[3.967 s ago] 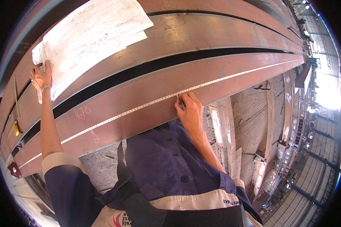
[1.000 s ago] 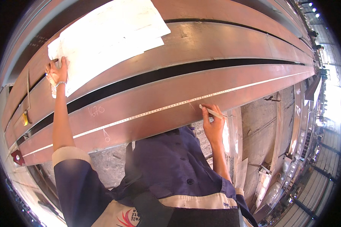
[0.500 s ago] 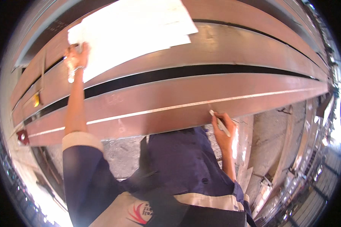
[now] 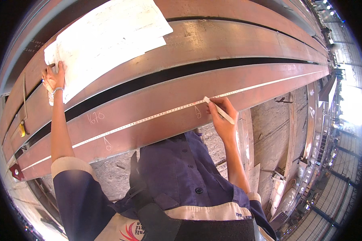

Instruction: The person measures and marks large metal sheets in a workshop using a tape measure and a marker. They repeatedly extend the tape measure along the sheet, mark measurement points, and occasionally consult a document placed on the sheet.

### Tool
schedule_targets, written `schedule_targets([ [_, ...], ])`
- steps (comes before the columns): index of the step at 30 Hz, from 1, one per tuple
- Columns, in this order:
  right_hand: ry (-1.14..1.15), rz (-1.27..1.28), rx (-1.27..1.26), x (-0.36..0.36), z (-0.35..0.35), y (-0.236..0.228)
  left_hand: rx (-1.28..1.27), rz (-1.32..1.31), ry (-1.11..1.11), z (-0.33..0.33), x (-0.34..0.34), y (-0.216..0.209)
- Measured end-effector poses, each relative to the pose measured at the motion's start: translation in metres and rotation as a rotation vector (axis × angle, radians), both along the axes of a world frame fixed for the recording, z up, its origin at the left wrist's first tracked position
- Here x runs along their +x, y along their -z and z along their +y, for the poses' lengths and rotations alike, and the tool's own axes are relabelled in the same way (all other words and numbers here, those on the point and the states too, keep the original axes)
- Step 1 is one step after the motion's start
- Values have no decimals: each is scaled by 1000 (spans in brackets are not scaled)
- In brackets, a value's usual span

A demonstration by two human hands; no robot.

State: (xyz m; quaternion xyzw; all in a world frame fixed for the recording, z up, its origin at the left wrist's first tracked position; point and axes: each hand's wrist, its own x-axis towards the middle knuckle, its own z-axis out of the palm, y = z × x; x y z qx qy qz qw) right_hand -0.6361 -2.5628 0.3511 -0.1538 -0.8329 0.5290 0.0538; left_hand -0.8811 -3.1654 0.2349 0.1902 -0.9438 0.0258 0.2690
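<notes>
My right hand [image 4: 223, 114] pinches a flat white marking chalk [image 4: 223, 112], its tip at the tape on the nearest brown steel beam [image 4: 157, 94]. An extended measuring tape [image 4: 149, 118] lies along that beam. Just left of the chalk is a white arrow-like mark with a loop [image 4: 197, 112]; a similar mark [image 4: 107, 143] sits farther left, below the tape. My left hand [image 4: 54, 78] grips the left edge of several large white paper sheets [image 4: 108, 40], spread over the beams behind. Glare washes out much of the paper.
Dark gaps run between the parallel beams [image 4: 213, 38]. A yellow-handled tool [image 4: 22, 128] lies on a beam at the left. A reddish plate with a hole [image 4: 16, 172] is at the near beam's left end. Timbers and metal pieces [image 4: 283, 176] are on the ground at right.
The view has shifted, so the beams and paper appear farther left. My right hand has come up to the tape with the chalk, and a looped mark shows beside it. My left hand stays on the paper.
</notes>
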Motion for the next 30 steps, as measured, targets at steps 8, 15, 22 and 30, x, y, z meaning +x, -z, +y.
schedule_targets([
  [8, -199, 74, 166, -31, -30, 12, 32, -22, -16, 4, 2, -3],
  [15, -197, 155, 245, -41, -32, 18, 25, 0, 10, 1, 2, 0],
  [22, -150, 88, 259, -24, -30, 15, 29, 12, 12, 1, 2, 2],
  [30, -61, 92, 216, -40, -25, 14, 13, -4, -16, 4, 1, -1],
])
